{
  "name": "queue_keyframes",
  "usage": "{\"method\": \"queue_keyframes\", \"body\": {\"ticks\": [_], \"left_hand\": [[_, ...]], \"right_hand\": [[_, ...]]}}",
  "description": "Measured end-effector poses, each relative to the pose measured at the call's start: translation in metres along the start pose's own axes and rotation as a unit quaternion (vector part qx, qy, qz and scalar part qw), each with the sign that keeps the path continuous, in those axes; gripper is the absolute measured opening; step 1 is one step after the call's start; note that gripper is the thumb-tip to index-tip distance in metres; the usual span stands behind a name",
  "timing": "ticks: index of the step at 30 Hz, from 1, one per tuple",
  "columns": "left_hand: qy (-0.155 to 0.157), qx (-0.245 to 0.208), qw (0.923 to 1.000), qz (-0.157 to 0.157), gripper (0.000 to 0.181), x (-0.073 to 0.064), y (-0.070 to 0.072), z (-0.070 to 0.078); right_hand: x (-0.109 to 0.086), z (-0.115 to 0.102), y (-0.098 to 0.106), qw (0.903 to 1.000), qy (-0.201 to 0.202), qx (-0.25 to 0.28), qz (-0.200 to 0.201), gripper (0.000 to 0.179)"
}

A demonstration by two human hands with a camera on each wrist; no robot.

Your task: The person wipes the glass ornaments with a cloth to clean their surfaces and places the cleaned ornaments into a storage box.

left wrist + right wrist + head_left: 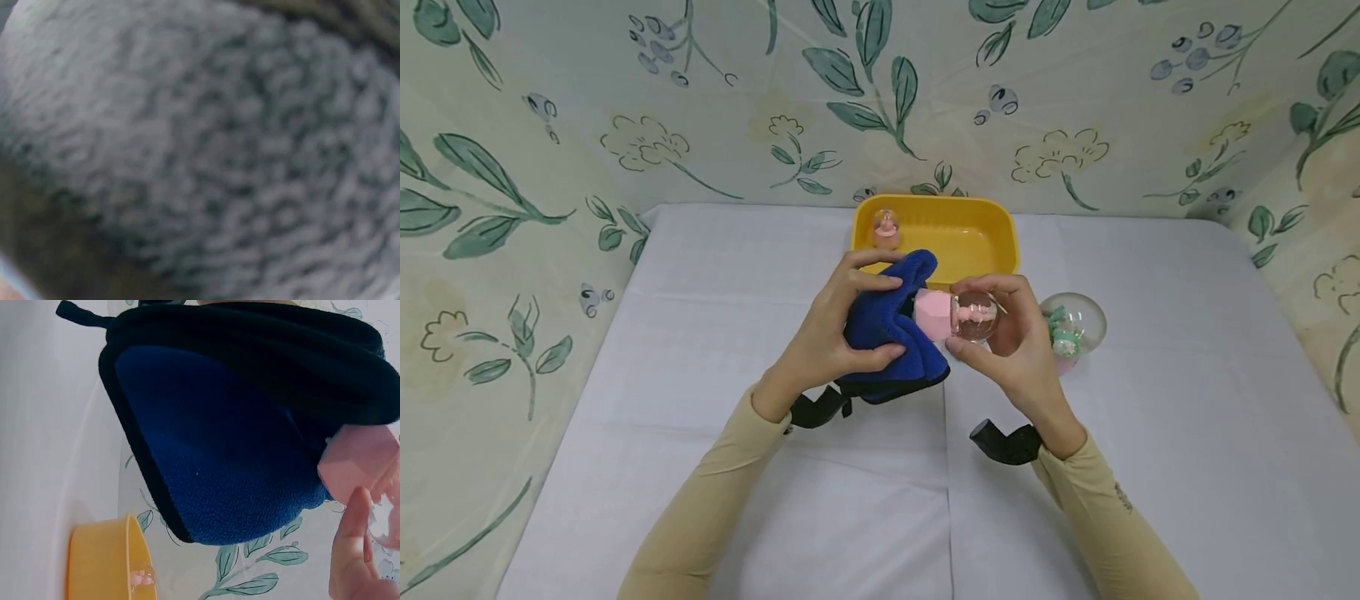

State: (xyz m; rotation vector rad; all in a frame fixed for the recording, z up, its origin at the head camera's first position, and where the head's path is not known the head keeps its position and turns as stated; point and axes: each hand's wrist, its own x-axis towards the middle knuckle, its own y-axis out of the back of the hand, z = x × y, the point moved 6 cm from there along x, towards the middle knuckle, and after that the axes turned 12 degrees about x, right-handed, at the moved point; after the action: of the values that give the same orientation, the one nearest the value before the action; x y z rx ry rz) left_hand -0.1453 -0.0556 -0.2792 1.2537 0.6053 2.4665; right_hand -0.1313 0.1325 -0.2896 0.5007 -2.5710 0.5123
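Pinching a small pink snow globe (953,316), your right hand (1020,346) is half closed. Your left hand (826,335) curls round a blue cloth (880,325) at the globe's pink base (932,315).

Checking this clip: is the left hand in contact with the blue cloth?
Touching: the head view shows the left hand gripping the blue cloth, its thumb lying against the fabric.
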Motion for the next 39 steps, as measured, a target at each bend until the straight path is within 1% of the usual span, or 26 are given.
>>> {"method": "queue_keyframes", "body": {"ticks": [4,6,8,11,14,17,19,21,23,25,27,30,32,35,37,39], "left_hand": [[0.004,0.000,1.0000,0.001,0.060,0.000,0.002,0.000],[0.005,-0.002,1.0000,0.002,0.061,0.001,0.002,0.000],[0.005,-0.010,0.9999,-0.002,0.061,0.001,0.002,0.000],[0.005,-0.030,0.9994,-0.016,0.062,0.002,0.000,0.000],[0.003,-0.040,0.9986,-0.034,0.061,0.003,-0.004,0.001],[-0.011,-0.033,0.9981,-0.051,0.056,0.003,-0.009,0.002],[-0.023,-0.026,0.9976,-0.059,0.051,0.002,-0.012,0.004],[-0.036,-0.020,0.9972,-0.063,0.044,0.001,-0.014,0.006],[-0.048,-0.015,0.9968,-0.062,0.041,0.001,-0.015,0.008],[-0.055,-0.014,0.9966,-0.059,0.044,0.001,-0.015,0.010],[-0.062,-0.011,0.9964,-0.056,0.045,0.002,-0.015,0.013],[-0.070,-0.005,0.9961,-0.054,0.042,0.002,-0.016,0.017],[-0.074,0.002,0.9959,-0.051,0.042,0.002,-0.016,0.018],[-0.079,0.019,0.9956,-0.046,0.045,0.002,-0.016,0.020],[-0.079,0.030,0.9955,-0.042,0.046,0.003,-0.016,0.020],[-0.080,0.039,0.9953,-0.037,0.046,0.002,-0.016,0.020]], "right_hand": [[-0.001,-0.002,-0.001,0.9997,0.013,-0.007,-0.022,0.053],[-0.001,-0.003,-0.002,0.9986,0.023,-0.031,-0.037,0.054],[0.000,-0.006,-0.004,0.9957,0.037,-0.066,-0.055,0.056],[0.001,-0.010,-0.007,0.9870,0.066,-0.118,-0.087,0.059],[0.002,-0.014,-0.011,0.9747,0.099,-0.167,-0.111,0.055],[0.001,-0.017,-0.013,0.9631,0.132,-0.201,-0.122,0.051],[0.001,-0.019,-0.013,0.9587,0.152,-0.205,-0.126,0.049],[0.000,-0.018,-0.012,0.9596,0.161,-0.194,-0.125,0.049],[-0.001,-0.017,-0.011,0.9633,0.161,-0.179,-0.119,0.050],[-0.001,-0.014,-0.009,0.9708,0.148,-0.157,-0.105,0.052],[-0.002,-0.011,-0.006,0.9795,0.127,-0.133,-0.082,0.056],[-0.002,-0.005,-0.002,0.9909,0.082,-0.100,-0.037,0.062],[-0.003,-0.002,0.001,0.9955,0.047,-0.082,-0.003,0.060],[-0.005,0.004,0.002,0.9979,-0.012,-0.044,0.046,0.045],[-0.006,0.007,0.002,0.9959,-0.047,-0.023,0.073,0.032],[-0.007,0.008,0.001,0.9937,-0.067,-0.011,0.089,0.027]]}}
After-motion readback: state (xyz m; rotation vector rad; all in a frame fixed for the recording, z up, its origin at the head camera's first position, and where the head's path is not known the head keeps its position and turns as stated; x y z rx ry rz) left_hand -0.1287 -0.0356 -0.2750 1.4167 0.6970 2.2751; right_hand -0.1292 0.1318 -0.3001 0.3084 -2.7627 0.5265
